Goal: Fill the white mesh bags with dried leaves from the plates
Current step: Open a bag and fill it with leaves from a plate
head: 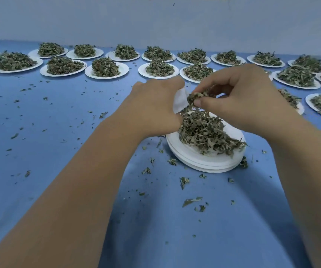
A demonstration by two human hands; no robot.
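Pinching dried leaves (195,96) in right hand (239,97) | left hand (155,107) grips mesh bag (181,100)

Table cover (39,132): blue, matt, cloth-like, faintly creased.
Near plate stack (204,167): white, matt, paper-like, smooth.
Far plates (97,76): same white matt finish.
Leaves (204,130): dry, crinkled, dull green, rough.
Bag (180,100): white, thin, soft fabric, matt.
Wall (155,22): pale, matt, smooth.

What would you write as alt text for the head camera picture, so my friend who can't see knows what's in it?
A person's left hand holds a white mesh bag while the right hand pinches dried leaves beside it, above a leaf-heaped stack of white plates. More plates of leaves line the blue table.
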